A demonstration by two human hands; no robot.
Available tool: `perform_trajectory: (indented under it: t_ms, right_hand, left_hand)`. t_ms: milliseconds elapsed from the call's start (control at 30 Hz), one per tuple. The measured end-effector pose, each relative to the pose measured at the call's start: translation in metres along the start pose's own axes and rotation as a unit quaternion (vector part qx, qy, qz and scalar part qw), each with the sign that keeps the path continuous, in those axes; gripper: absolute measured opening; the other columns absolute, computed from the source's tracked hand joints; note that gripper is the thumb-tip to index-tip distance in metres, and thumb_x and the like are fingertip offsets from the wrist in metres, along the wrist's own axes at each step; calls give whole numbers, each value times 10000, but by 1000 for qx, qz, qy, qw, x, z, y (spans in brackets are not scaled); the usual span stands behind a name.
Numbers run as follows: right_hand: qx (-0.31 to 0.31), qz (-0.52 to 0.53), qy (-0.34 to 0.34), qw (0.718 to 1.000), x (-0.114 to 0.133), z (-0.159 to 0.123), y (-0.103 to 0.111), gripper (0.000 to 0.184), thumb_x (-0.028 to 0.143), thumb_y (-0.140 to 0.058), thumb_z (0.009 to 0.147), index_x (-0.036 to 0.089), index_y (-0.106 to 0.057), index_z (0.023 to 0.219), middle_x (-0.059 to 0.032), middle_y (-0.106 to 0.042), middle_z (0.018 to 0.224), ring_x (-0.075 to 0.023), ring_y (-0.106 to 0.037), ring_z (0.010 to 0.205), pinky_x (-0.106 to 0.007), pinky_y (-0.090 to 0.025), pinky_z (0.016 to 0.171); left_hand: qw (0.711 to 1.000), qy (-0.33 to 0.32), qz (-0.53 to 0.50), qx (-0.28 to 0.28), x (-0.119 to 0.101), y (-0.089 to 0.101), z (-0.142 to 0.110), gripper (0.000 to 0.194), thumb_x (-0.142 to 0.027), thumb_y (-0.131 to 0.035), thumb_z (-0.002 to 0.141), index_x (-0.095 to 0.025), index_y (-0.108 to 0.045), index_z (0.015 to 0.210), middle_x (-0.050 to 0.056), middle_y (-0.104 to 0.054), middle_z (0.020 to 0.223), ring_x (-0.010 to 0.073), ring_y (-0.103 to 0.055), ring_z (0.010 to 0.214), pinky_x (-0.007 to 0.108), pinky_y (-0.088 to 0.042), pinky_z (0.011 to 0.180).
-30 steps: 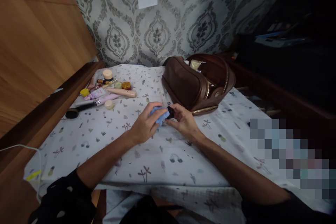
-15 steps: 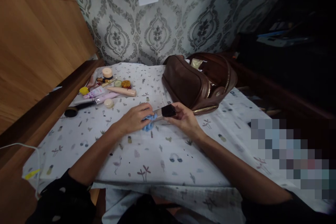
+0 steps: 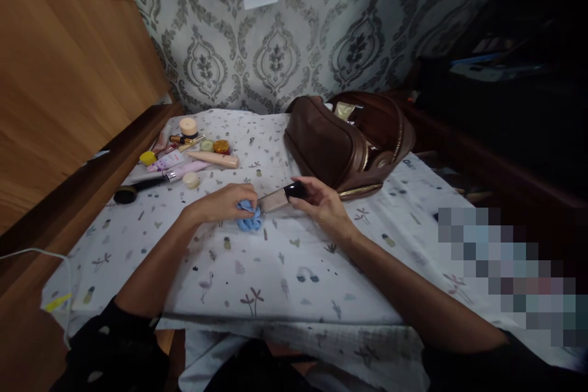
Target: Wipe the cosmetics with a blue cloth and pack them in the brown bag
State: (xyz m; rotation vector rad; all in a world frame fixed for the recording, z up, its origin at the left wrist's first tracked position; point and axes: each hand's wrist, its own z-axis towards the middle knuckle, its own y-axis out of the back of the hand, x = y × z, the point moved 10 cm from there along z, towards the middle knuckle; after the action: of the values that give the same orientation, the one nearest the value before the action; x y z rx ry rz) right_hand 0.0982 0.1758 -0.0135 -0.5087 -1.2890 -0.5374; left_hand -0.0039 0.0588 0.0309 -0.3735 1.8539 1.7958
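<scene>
In the middle of the head view, my right hand [image 3: 324, 203] grips the black cap of a foundation bottle [image 3: 274, 201], whose clear body with beige contents points left. My left hand [image 3: 232, 202] is closed on a crumpled blue cloth [image 3: 249, 218], held at the bottle's base end. Whether cloth and bottle touch I cannot tell. Just beyond my right hand sits a brown bag [image 3: 321, 141], its top unzipped and some items showing inside.
Back left on the patterned tablecloth [image 3: 275, 275] lie several cosmetics: a beige tube [image 3: 215, 160], a small cream jar [image 3: 190, 180], an amber jar [image 3: 221, 147] and a large makeup brush [image 3: 138, 188]. A wooden panel [image 3: 68, 73] bounds the left; a white cable [image 3: 68, 282] hangs there.
My left hand and the blue cloth have shifted left along the bottle, baring more of its clear body. My right hand keeps hold of the cap, the bottle slightly turned.
</scene>
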Motion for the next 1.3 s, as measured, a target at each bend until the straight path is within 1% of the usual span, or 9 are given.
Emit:
perform_trajectory:
  t_ms: [67,133,233,300,500,700,1000,1133,1300]
  right_hand:
    - [7,20,-6,1000,-1,-1,-2,592,404,-833,652,260,-573,1164,-32,-684,1021,-183,-644,904,-324,-533,807]
    - [14,29,-11,999,-2,-1,-3,624,404,-835,651,269,-537,1182,-20,-690,987,-174,-653,858,-317,-539,780]
    - [22,34,-9,999,1,-1,-6,552,418,-844,634,251,-535,1060,-3,-691,936,-156,-651,800,-301,-541,756]
    - [33,36,-4,999,4,-1,-9,509,420,-852,620,244,-535,977,3,-685,919,-145,-642,770,-286,-539,726]
    - [61,50,13,997,8,-1,-14,479,366,-857,620,245,-554,970,20,-675,876,-133,-629,753,-262,-524,685]
    - [64,67,-7,996,1,-2,-12,482,334,-842,649,248,-560,1030,11,-675,922,-139,-643,798,-289,-552,745]
    - [85,141,-56,985,-4,-5,-19,480,290,-856,645,260,-601,1051,-4,-668,990,-169,-651,899,-348,-591,791]
    - [86,159,-65,981,-7,-5,-18,487,278,-852,649,265,-615,1074,-3,-664,996,-169,-638,903,-350,-582,799]
    - [106,159,-54,980,-3,-6,-24,454,252,-828,673,273,-649,1090,-15,-665,1035,-168,-631,901,-335,-575,791]
  left_hand:
    - [999,13,-24,-31,0,9,0,150,-293,-598,871,-174,-627,784,2,-612,835,133,-597,746,232,-463,683]
    - [992,13,-35,-122,-7,28,1,161,-317,-592,890,-177,-639,828,13,-625,857,148,-605,779,255,-477,711]
    - [960,-24,-25,-278,-31,52,4,144,-307,-585,913,-178,-642,884,44,-637,934,180,-609,910,312,-489,841]
    - [949,-54,-7,-311,-47,52,12,124,-285,-575,923,-183,-644,912,55,-635,984,185,-602,971,329,-480,903]
    - [966,-78,51,-241,-56,24,27,129,-160,-515,928,-184,-641,941,66,-616,1047,174,-604,975,305,-492,878]
    - [975,-72,104,-182,-39,12,-3,179,-88,-488,907,-180,-641,924,70,-618,1053,174,-601,967,301,-495,853]
    - [984,-29,77,-155,-11,-9,-41,165,-118,-475,927,-178,-627,941,77,-601,1088,172,-601,982,285,-495,861]
    - [988,-23,53,-143,-17,4,-38,131,-184,-507,939,-186,-638,941,74,-615,1074,176,-613,965,288,-491,845]
    - [955,-48,21,-293,-49,54,-19,56,-227,-612,897,-185,-648,905,55,-641,1004,189,-616,980,315,-475,876]
